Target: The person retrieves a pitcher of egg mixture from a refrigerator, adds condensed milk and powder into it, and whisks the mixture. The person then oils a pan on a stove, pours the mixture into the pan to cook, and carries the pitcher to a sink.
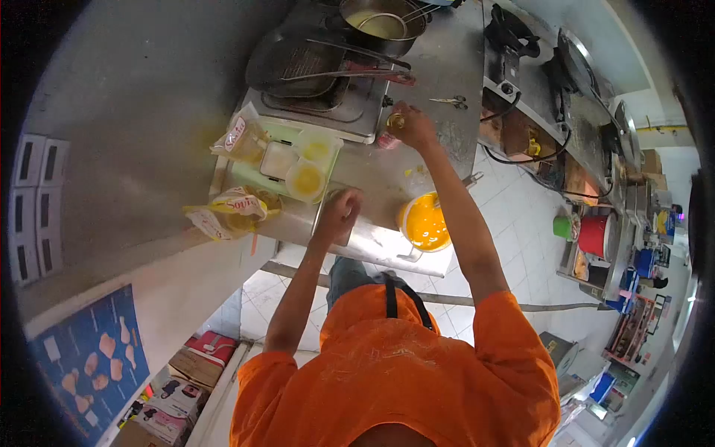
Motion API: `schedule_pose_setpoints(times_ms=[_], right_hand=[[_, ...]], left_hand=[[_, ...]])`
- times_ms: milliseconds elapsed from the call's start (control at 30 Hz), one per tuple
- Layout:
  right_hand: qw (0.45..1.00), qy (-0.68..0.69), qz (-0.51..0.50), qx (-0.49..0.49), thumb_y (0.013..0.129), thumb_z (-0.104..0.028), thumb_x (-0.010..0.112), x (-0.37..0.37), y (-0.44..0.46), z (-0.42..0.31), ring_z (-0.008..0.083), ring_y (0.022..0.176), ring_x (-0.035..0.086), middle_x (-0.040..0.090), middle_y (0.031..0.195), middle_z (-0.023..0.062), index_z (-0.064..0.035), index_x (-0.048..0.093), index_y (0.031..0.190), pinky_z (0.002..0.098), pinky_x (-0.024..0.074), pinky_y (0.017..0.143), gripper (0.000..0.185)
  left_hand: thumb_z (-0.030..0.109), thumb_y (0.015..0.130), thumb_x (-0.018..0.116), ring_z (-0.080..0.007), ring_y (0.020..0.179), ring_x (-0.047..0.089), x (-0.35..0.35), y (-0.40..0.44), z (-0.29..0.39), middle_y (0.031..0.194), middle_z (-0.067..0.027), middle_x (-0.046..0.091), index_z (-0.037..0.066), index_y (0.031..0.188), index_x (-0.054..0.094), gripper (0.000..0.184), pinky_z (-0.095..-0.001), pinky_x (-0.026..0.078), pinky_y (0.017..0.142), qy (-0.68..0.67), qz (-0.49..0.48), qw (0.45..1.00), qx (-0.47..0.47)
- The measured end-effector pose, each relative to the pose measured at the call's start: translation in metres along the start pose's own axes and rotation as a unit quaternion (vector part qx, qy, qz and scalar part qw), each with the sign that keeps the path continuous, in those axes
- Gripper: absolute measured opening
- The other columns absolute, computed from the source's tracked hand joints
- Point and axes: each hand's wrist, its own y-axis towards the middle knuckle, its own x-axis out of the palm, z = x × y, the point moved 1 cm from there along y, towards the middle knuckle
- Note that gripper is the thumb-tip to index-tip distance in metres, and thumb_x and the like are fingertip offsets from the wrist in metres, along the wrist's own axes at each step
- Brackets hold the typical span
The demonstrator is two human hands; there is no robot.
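My right hand [414, 127] reaches forward over the metal counter, its fingers closed round the top of a small clear jar [387, 140] with a reddish label. Beside the counter's near edge, my left hand [342, 213] is loosely curled, and nothing shows in it. A bowl of orange-yellow liquid [424, 223] sits near the edge, by my right forearm. Left of my hands, a pale green tray [335, 153] carries a tub of yellow contents [306, 179] and a second pale tub [317, 146]. Two opened plastic bags [242, 139] [237, 211] stand along the tray's left side.
Behind the tray, a stove [363, 123] bears a dark pan [290, 67] with tongs across it. Farther back is a pot [406, 46] with a strainer. Scissors [449, 100] lie right of my right hand. More cooking equipment [510, 63] stands across the tiled floor.
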Motion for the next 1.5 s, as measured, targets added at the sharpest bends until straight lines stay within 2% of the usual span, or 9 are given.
schedule_pose_setpoints(times_ms=[167,400,533,733,833,967,1133,1300,1500], right_hand=[[0.997,0.073,-0.001,-0.016,0.074,-0.031,0.077,-0.008,0.0,0.01,0.0361,0.086,0.068,0.07,0.095,0.0166,-0.0074,0.069,0.094,0.0435,0.0541,0.074,0.032],[0.996,0.043,-0.045,0.069,0.074,-0.023,0.074,0.017,-0.008,0.013,0.0381,0.083,0.067,0.069,0.098,0.0169,-0.0088,0.07,0.093,0.0432,0.0544,0.071,0.024],[0.995,0.063,0.051,-0.062,0.071,-0.018,0.072,0.004,-0.01,0.008,0.0375,0.082,0.068,0.069,0.092,0.0176,-0.006,0.067,0.094,0.0418,0.0548,0.071,0.026],[0.952,0.148,0.182,0.197,0.074,-0.017,0.072,-0.04,-0.019,0.025,0.0341,0.078,0.069,0.07,0.092,0.017,-0.0029,0.067,0.09,0.0399,0.0547,0.068,0.022],[0.966,0.019,0.02,0.257,0.078,-0.02,0.073,0.003,-0.012,0.09,0.0315,0.085,0.07,0.071,0.098,0.015,-0.0049,0.068,0.096,0.0407,0.0542,0.074,0.024],[0.98,-0.046,-0.187,0.057,0.079,-0.017,0.074,0.102,-0.03,0.143,0.0279,0.099,0.067,0.069,0.108,0.018,-0.0093,0.068,0.106,0.0386,0.0521,0.085,0.029],[0.893,0.443,0.044,0.07,0.083,-0.028,0.07,-0.061,-0.054,-0.012,0.0344,0.122,0.055,0.053,0.14,0.0125,-0.0133,0.071,0.11,0.0421,0.0455,0.101,0.03],[0.98,0.096,-0.005,-0.174,0.072,-0.018,0.078,-0.112,-0.102,-0.067,0.0298,0.137,0.042,0.045,0.15,0.0049,-0.0132,0.076,0.083,0.0433,0.0362,0.111,0.013],[0.981,0.049,0.032,-0.186,0.07,-0.024,0.077,-0.149,-0.143,-0.058,0.0284,0.144,0.03,0.046,0.148,0.0034,-0.0161,0.077,0.078,0.0489,0.0237,0.118,0.012]], left_hand=[[0.007,0.076,0.072,-0.0374,0.099,0.06,0.054,0.116,-0.007,0.115,-0.0214,0.058,0.003,0.133,0.042,0.065,-0.0432,0.05,0.085,0.006,0.121,0.989,0.088],[0.011,0.072,0.077,-0.039,0.106,0.059,0.101,0.187,0.0,0.124,-0.0219,0.056,0.002,0.141,0.036,0.081,-0.0422,0.049,0.091,0.057,0.201,0.972,0.105],[0.013,0.066,0.083,-0.037,0.105,0.06,0.104,0.193,0.002,0.116,-0.0177,0.06,0.004,0.132,0.044,0.077,-0.0418,0.049,0.09,-0.041,0.185,0.978,0.085],[0.013,0.059,0.087,-0.0337,0.101,0.061,0.109,0.192,0.0,0.108,-0.0146,0.06,0.004,0.12,0.051,0.072,-0.0398,0.05,0.089,-0.039,0.206,0.977,0.032],[0.011,0.058,0.088,-0.0312,0.1,0.061,0.104,0.164,0.017,0.106,-0.0135,0.06,0.004,0.12,0.051,0.073,-0.0389,0.05,0.089,-0.063,0.21,0.976,0.012],[0.01,0.058,0.087,-0.0275,0.099,0.061,0.089,0.123,0.038,0.106,-0.0117,0.059,0.003,0.118,0.052,0.07,-0.0373,0.05,0.089,-0.171,0.21,0.963,0.014],[0.014,0.057,0.09,-0.0263,0.097,0.062,0.042,0.095,0.061,0.107,-0.0116,0.061,0.002,0.115,0.055,0.068,-0.0365,0.051,0.087,-0.147,0.181,0.971,0.046],[0.019,0.054,0.092,-0.0279,0.096,0.066,0.015,0.089,0.107,0.106,-0.0118,0.065,0.004,0.116,0.056,0.073,-0.0379,0.054,0.083,-0.096,0.088,0.988,0.085],[0.018,0.054,0.091,-0.0307,0.095,0.066,0.021,0.067,0.139,0.106,-0.0112,0.066,0.008,0.115,0.056,0.071,-0.0386,0.054,0.083,-0.026,0.053,0.988,0.139]])
